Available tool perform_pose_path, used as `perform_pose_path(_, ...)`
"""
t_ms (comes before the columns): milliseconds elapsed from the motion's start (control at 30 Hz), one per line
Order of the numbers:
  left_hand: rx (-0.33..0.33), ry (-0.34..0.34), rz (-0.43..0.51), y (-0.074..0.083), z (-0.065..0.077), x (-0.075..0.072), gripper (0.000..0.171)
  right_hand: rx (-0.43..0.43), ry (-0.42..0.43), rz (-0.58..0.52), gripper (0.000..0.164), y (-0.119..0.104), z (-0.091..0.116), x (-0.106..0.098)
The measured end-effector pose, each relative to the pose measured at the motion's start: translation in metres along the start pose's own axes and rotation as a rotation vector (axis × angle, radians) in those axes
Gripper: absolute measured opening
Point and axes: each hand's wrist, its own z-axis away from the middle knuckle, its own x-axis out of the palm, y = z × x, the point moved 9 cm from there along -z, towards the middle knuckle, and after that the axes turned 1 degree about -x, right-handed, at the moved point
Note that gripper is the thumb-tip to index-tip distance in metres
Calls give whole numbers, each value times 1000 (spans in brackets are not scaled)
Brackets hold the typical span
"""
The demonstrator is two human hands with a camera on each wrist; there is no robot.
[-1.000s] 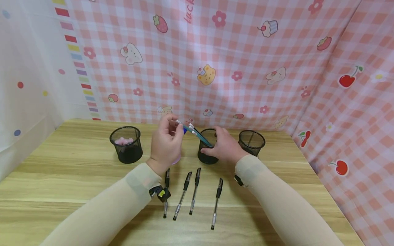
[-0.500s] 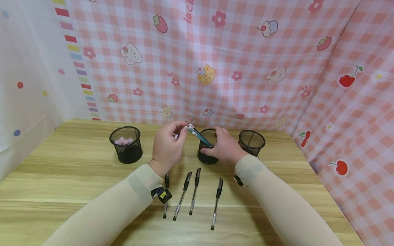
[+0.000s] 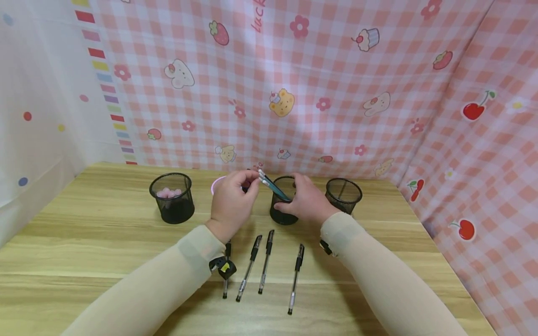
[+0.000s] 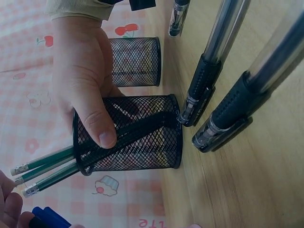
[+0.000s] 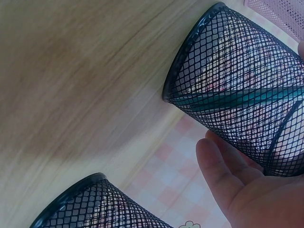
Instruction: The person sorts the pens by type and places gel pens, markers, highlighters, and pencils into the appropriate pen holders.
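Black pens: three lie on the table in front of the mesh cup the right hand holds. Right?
Not three: the head view shows four black pens, counting the one partly hidden at the left. The rest holds: they lie on the table in front of the mesh cup that the right hand holds.
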Motion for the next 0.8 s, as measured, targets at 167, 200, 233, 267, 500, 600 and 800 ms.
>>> perform_pose_path(167,-5,0,0,1,1,1,11,-1,2,3,106,1,-1,0)
perform_pose_path(200,-5,1,-2,1,2,1,12,-1,2,3,106,1,-1,0)
perform_pose_path(233,-4,1,-8,1,2,1,12,-1,2,3,106,1,-1,0)
perform_pose_path(267,-2,2,-14,1,2,2,12,0,1,2,106,0,-1,1)
perform_pose_path(500,10,-9,-60,2,1,2,14,13,-9,6,108,-1,1,0)
perform_pose_path(600,8,-20,-86,3,2,2,15,11,-7,7,108,-1,1,0)
perform_pose_path(800,25,-31,-137,4,2,2,18,14,-6,-3,106,-1,2,0)
